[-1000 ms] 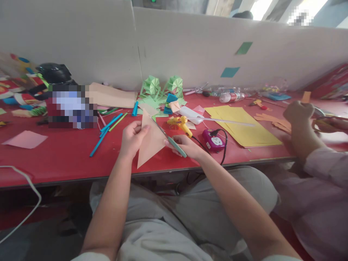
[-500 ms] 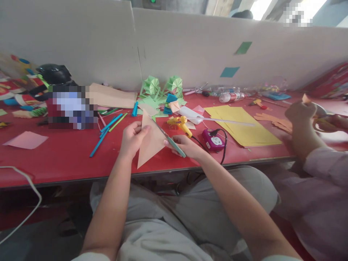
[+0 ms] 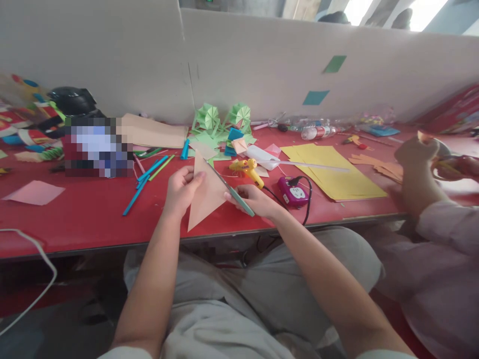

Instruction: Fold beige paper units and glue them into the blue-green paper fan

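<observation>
My left hand [image 3: 182,188] pinches a peach-tan sheet of paper [image 3: 206,197], folded or cut into a triangle, thumb on its face. It is held up over the front of the red table. My right hand [image 3: 252,200] grips green-handled scissors [image 3: 242,200], seen nearly edge-on. Their dark blades lie along the paper's upper right edge; whether they are parted cannot be made out. Just beyond my right hand lies a yellow glue gun [image 3: 249,169], its cord running toward a purple power socket [image 3: 293,192].
Green folded-paper models [image 3: 207,119] stand against the white partition [image 3: 262,65]. Blue paper sticks [image 3: 144,187] and a pink sheet [image 3: 35,193] lie left on the red table [image 3: 93,224]. Yellow sheets [image 3: 333,174] lie right. Farther right, a co-worker's hand [image 3: 417,152] holds small paper near scissors.
The view has shifted very slightly. My hands, the paper and the scissors keep nearly the same position; the co-worker's hand at right has moved a little.
</observation>
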